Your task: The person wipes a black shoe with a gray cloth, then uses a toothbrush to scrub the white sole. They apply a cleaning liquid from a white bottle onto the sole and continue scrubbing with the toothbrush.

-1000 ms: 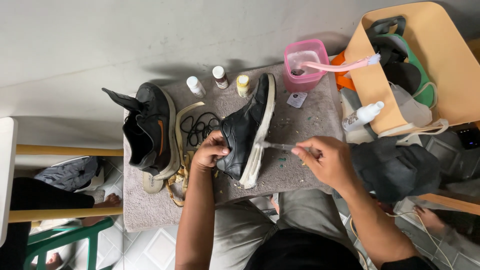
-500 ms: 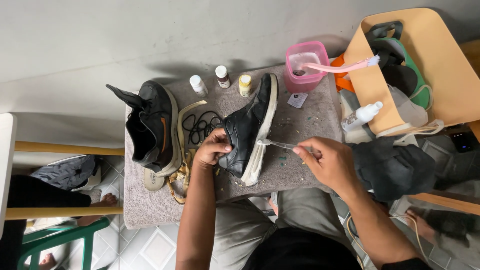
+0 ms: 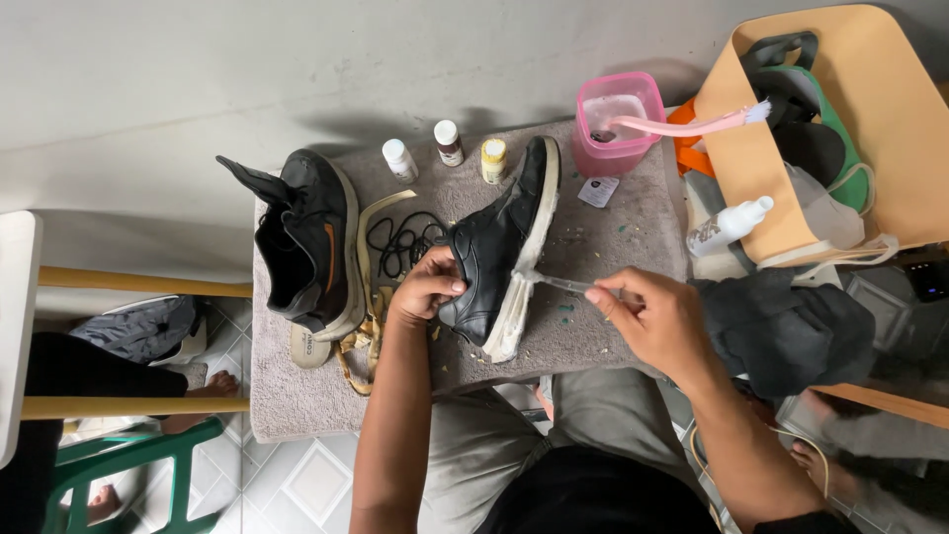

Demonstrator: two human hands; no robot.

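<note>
Hands (image 3: 427, 287) (image 3: 652, 318) gripping black shoe (image 3: 499, 252) and thin tool (image 3: 563, 284), below three small bottles (image 3: 448, 148).

Matt black leather shoe (image 3: 494, 262) lies on a rough grey cloth towel (image 3: 633, 222).

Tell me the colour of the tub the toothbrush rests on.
Pink tub, translucent, with a pink toothbrush across its rim; seen in the head view.
</note>
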